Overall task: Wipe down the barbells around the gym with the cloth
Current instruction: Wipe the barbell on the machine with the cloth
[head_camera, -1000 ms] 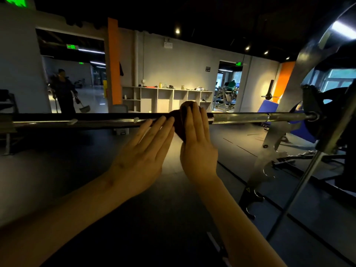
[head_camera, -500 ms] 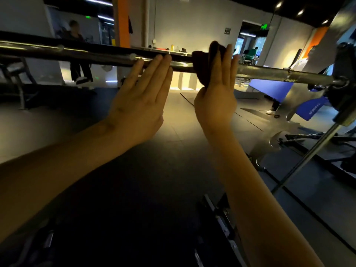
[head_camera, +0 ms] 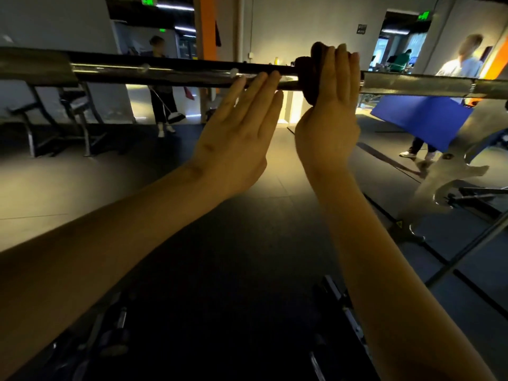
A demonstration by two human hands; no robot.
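Barbell [head_camera: 178, 72]: runs level across the upper view, its right end toward the steel rack upright [head_camera: 450, 166]
Cloth [head_camera: 309, 86]: dark, bunched round the bar near its middle, under the right hand
Right hand [head_camera: 330, 125]: fingers straight and together, pressing the cloth to the bar, not curled round it; thumb hidden
Left hand [head_camera: 233, 144]: flat and unclenched, fingertips touching the bar just left of the cloth, holding nothing
Beyond the bar: a person [head_camera: 162, 86] with a long-handled tool at left; a blue mat [head_camera: 420, 116] at right

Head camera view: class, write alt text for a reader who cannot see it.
The right hand presses a dark cloth against a barbell; the left hand, held flat, touches the barbell beside it. A dim gym lies behind.
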